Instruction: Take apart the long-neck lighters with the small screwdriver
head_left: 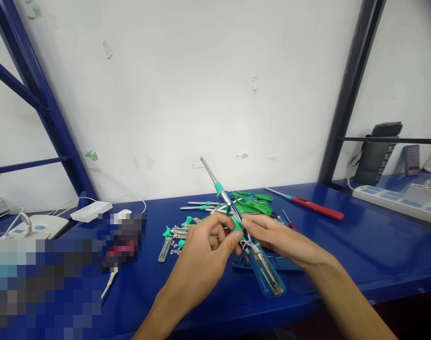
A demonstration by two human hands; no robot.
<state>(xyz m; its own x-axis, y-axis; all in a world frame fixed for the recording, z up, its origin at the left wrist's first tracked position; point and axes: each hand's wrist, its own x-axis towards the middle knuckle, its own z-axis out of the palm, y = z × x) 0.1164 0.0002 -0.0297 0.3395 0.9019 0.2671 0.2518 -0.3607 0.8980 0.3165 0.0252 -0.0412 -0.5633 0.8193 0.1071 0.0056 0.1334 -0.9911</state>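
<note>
- here's the left hand (pixel 204 248), fingers curled in, thumb and forefinger pinched on a green trigger (pixel 237 224) at the middle of the lighter
- and the right hand (pixel 284 236), half closed, has the blue lighter casing (pixel 259 276) gripped from the right side
- the opened lighter sits between both hands, above the near part of the blue table (pixel 346 255), tilted, its metal nozzle (pixel 210 171) aimed far and left
- look at the near end: a clear fuel tank (pixel 268 273) lies in the casing, thin white wires (pixel 246 243) just beside the trigger
- beneath the hands, a loose blue casing half (pixel 284 263) rests on the table
- just beyond, green casing halves (pixel 254 204) in a heap
- over to the left, spare fuel tanks (pixel 164 249) with green tops, small pale pieces (pixel 175 251) near them
- far right, a red lighter (pixel 317 208) lies whole, well apart from the heap
</note>
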